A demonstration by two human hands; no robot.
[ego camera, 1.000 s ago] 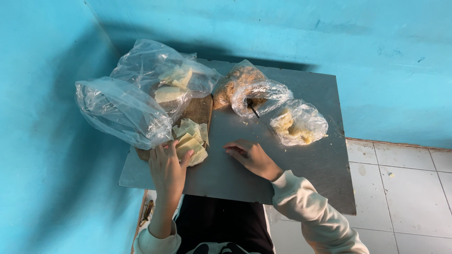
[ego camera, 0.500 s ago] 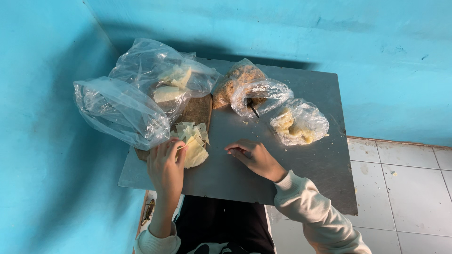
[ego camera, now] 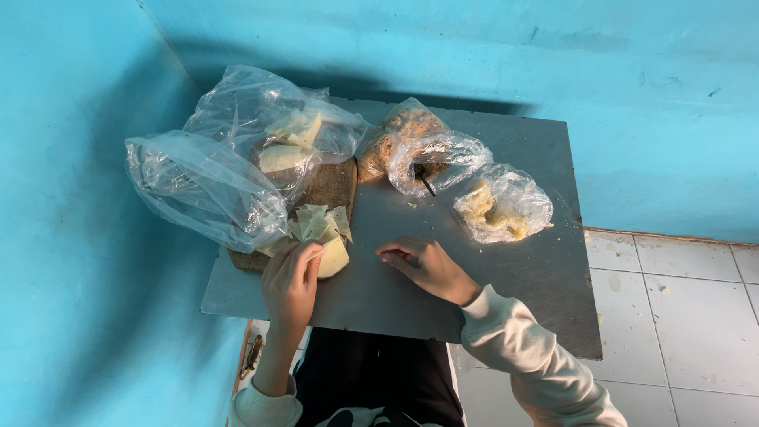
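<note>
Step in hand: handling a pale yellow wedge [ego camera: 332, 258] at the near edge of the wooden board [ego camera: 330, 187]; it looks like one piece is being picked or steadied from the small heap.
Left hand: the left hand [ego camera: 291, 286] rests on the tabletop edge of the board, its fingers [ego camera: 304, 255] curled closed around the near side of the wedge.
Right hand: the right hand [ego camera: 427, 267] lies on the bare grey tabletop [ego camera: 545, 269], just right of the wedge and apart from it; its fingers are bent inward with tips pinched close together, and I cannot tell whether they hold anything small.
Where the wedge is: on the board's front corner, touching a heap of thin pale slices [ego camera: 318, 223] behind it.
Around it: a large clear bag [ego camera: 202, 186] overlaps the board on the left; a second clear bag with pale chunks [ego camera: 273, 126] sits behind; a bag of brown crumbs [ego camera: 403, 138] and a bag of yellow lumps [ego camera: 502, 205] lie to the right.
Next move calls for: as a judgement, a firm grip on the soft wedge without crushing it, and keeping it clear of the loose slices.
</note>
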